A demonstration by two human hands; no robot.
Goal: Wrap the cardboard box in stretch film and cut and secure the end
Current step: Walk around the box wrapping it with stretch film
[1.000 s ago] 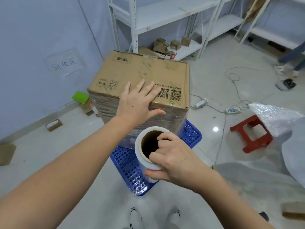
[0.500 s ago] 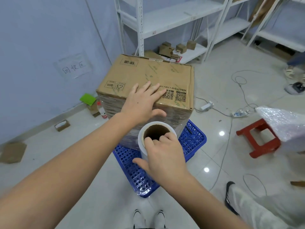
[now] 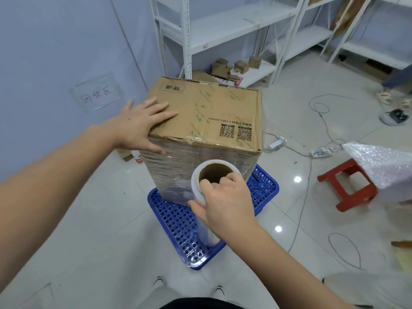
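Observation:
A tall cardboard box (image 3: pixel 209 112) stands on a blue perforated pallet (image 3: pixel 178 219), its sides covered in shiny stretch film. My left hand (image 3: pixel 142 126) lies flat on the box's top left corner, fingers spread, thumb down over the near edge. My right hand (image 3: pixel 225 199) grips the upright stretch film roll (image 3: pixel 206 224) at its top, fingers hooked into the brown cardboard core. The roll stands close against the box's near face. Film between roll and box is hard to make out.
A red stool (image 3: pixel 347 186) and a bubble-wrap bundle (image 3: pixel 383 163) sit at the right. Cables and a power strip (image 3: pixel 321 152) trail over the tiled floor. White shelving (image 3: pixel 223 30) stands behind the box. My shoes (image 3: pixel 189 286) show at the bottom edge.
My left hand slid from the middle of the box top to its left corner. The view shifted, and my right hand keeps its grip on the roll near the box.

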